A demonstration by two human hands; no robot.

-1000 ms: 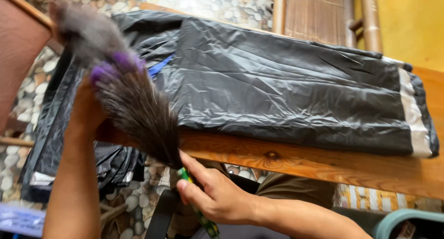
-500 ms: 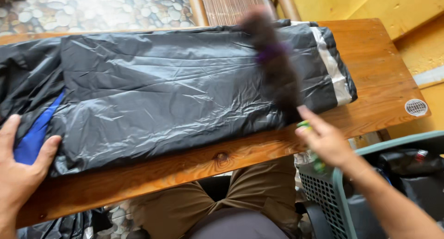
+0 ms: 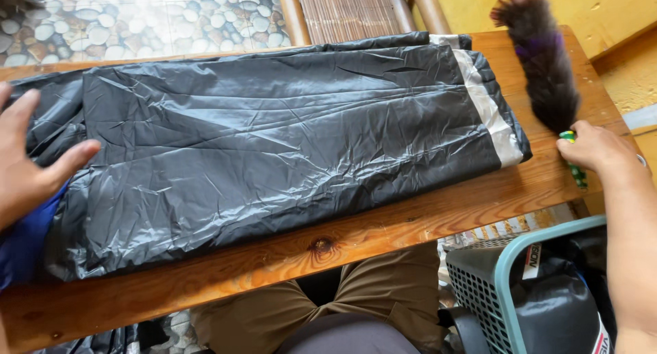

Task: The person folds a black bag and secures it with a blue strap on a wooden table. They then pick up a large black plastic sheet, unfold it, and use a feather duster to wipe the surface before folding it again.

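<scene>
A folded black plastic sheet (image 3: 287, 148) is laid flat along the wooden bench (image 3: 410, 224). Its left end is pinned by the left hand (image 3: 31, 169), fingers spread wide. A feather duster (image 3: 540, 66) is gripped by the right hand (image 3: 595, 148) at the bench's right end, clear of the sheet. Long, light strokes are advised, with the left end held down.

Wooden table (image 3: 383, 234); teal mesh basket (image 3: 482, 285) beside it; pebble-patterned floor (image 3: 137, 18); slatted chair back (image 3: 349, 11).
</scene>
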